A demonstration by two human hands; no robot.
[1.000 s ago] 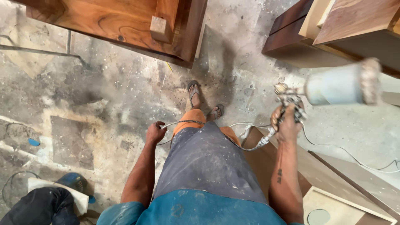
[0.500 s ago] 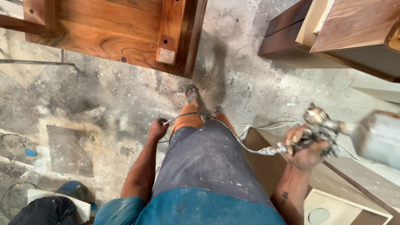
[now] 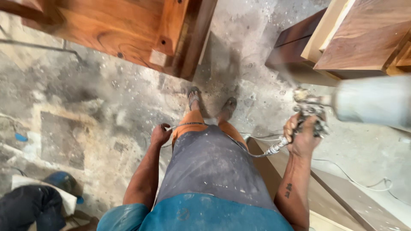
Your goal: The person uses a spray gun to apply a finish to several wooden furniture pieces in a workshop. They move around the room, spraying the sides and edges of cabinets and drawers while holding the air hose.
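— What's in the right hand (image 3: 303, 136)?
— A spray gun (image 3: 311, 114), gripped tight, its pale cup (image 3: 371, 102) sticking out to the right.
— And the left hand (image 3: 159, 135)?
— Closed on the thin hose (image 3: 188, 124) running across the legs to the gun, above a dusty floor (image 3: 107, 107).

Reddish wooden frame (image 3: 128, 34) upper left; stacked boards (image 3: 364, 38) upper right; dusty concrete floor (image 3: 85, 107).

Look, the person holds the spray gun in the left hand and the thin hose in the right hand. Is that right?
Not quite: the hands are swapped. In the head view the right hand holds the spray gun, and the left hand holds the thin hose.
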